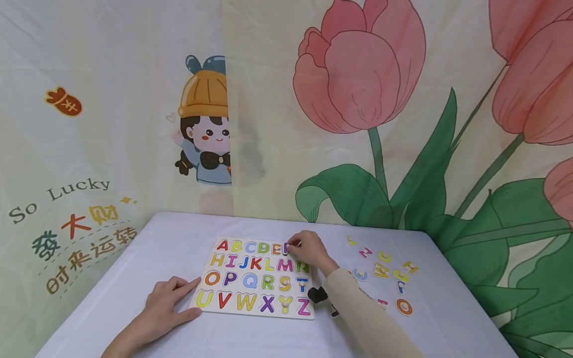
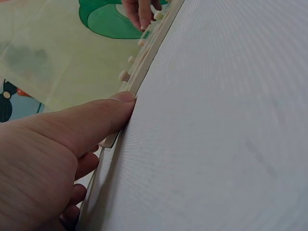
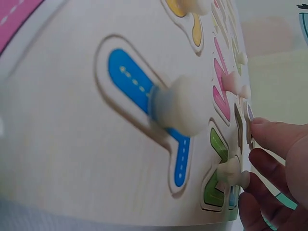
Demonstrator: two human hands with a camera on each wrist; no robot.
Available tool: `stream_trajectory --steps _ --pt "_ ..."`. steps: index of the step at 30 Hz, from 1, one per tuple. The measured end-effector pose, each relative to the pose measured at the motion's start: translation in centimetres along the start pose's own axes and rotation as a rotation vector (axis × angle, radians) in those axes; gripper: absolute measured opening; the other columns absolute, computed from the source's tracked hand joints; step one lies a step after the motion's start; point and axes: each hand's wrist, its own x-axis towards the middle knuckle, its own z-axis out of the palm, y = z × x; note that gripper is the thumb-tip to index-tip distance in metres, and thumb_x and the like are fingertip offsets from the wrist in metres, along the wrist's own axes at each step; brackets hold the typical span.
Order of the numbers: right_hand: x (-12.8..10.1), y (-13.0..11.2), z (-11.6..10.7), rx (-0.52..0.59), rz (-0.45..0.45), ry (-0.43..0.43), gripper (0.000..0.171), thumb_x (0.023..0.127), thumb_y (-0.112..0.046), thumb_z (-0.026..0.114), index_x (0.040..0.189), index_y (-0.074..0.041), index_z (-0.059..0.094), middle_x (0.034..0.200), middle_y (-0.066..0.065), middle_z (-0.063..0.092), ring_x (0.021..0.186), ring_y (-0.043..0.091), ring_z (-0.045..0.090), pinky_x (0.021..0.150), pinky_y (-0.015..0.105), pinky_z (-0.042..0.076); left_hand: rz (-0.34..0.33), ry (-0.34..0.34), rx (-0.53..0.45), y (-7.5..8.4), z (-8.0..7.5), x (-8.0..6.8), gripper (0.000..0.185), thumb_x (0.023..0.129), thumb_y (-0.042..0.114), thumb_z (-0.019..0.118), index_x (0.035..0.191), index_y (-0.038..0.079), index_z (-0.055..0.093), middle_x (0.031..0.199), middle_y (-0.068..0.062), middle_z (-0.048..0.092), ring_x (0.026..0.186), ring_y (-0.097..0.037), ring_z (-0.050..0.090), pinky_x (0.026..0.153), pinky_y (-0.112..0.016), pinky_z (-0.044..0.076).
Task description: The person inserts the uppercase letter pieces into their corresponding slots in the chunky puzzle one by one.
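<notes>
A wooden alphabet puzzle board (image 1: pixel 257 278) with coloured letters A to Z lies on the white table. My left hand (image 1: pixel 191 297) rests flat at the board's near left corner, index finger along its left side and thumb (image 2: pixel 103 113) pressed against the board's edge (image 2: pixel 144 62). My right hand (image 1: pixel 293 243) is at the top row's right end. Its fingertips (image 3: pixel 276 137) pinch a small letter piece there; the letter itself is hidden. Close by in the right wrist view are the blue T (image 3: pixel 178 110) with its white knob and the green N (image 3: pixel 216 178).
Several loose letter pieces (image 1: pixel 385 271) lie scattered on the table right of the board, an orange O (image 1: pixel 404 307) nearest the front. A printed cloth backdrop (image 1: pixel 358 124) hangs close behind the table's far edge. The table (image 1: pixel 179 233) drops off on the left side.
</notes>
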Motion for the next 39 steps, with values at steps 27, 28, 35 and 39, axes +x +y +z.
stream_trajectory --steps 27,28,35,39 --pt "0.0 -0.1 0.7 -0.001 0.026 -0.009 0.013 0.098 -0.022 0.08 0.107 -0.013 0.081 0.097 -0.001 0.065 0.087 0.015 0.059 0.082 0.033 0.053 -0.01 -0.01 -0.001 -0.1 -0.1 0.0 0.085 0.082 0.06 0.085 0.152 0.016 0.061 0.116 0.004 0.052 0.108 -0.023 0.039 0.087 -0.043 0.035" --pt "0.0 -0.1 0.6 -0.002 0.024 -0.013 0.014 0.098 -0.022 0.079 0.109 -0.013 0.081 0.097 -0.001 0.065 0.088 0.015 0.059 0.081 0.033 0.053 -0.011 -0.012 -0.002 -0.1 -0.1 0.0 0.086 0.082 0.06 0.085 0.152 0.016 0.061 0.116 0.004 0.052 0.108 -0.023 0.039 0.087 -0.043 0.035" --pt "-0.4 0.2 -1.3 -0.007 -0.015 -0.033 0.024 0.098 -0.02 0.079 0.119 -0.01 0.079 0.103 0.002 0.068 0.091 0.017 0.062 0.078 0.033 0.055 -0.005 -0.004 0.014 -0.3 0.2 0.1 0.085 0.083 0.061 0.084 0.151 0.016 0.061 0.117 0.004 0.052 0.108 -0.023 0.039 0.087 -0.042 0.035" --pt "-0.5 1.1 -3.2 -0.05 -0.02 0.027 0.023 0.097 -0.021 0.08 0.118 -0.011 0.08 0.105 0.002 0.07 0.093 0.017 0.06 0.082 0.033 0.053 -0.009 -0.006 0.015 -0.3 0.3 0.2 0.085 0.082 0.061 0.084 0.151 0.016 0.062 0.117 0.003 0.052 0.108 -0.023 0.039 0.087 -0.042 0.034"
